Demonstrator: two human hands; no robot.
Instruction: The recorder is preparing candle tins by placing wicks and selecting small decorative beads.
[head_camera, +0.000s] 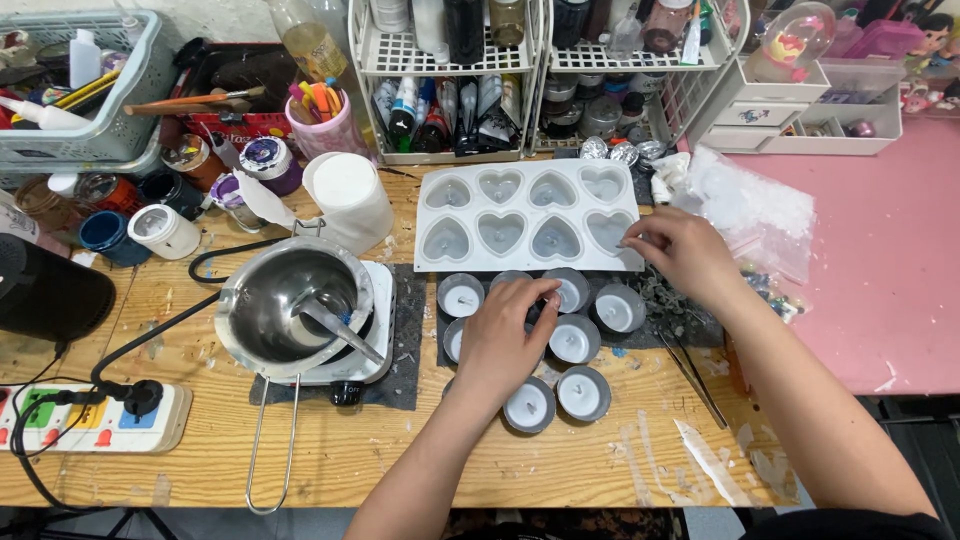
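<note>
Eight heart-shaped hollows are showing in the white silicone mould tray (530, 215) lying on the wooden table (400, 450), each looking filled with pale, greyish wax. Just in front of the mould, small round metal cups (575, 338) are sitting in a cluster on a dark mat, each holding white wax with a short wick. The left hand (505, 340) is resting palm-down over the middle of that cluster, fingers curled loosely and touching the cups. The right hand (680, 250) is pinching at the mould's front right corner, fingertips together. Left of the mould, a steel melting pot with a long wire handle (295, 300) is sitting on a small white hotplate, a metal spoon lying inside it.
</note>
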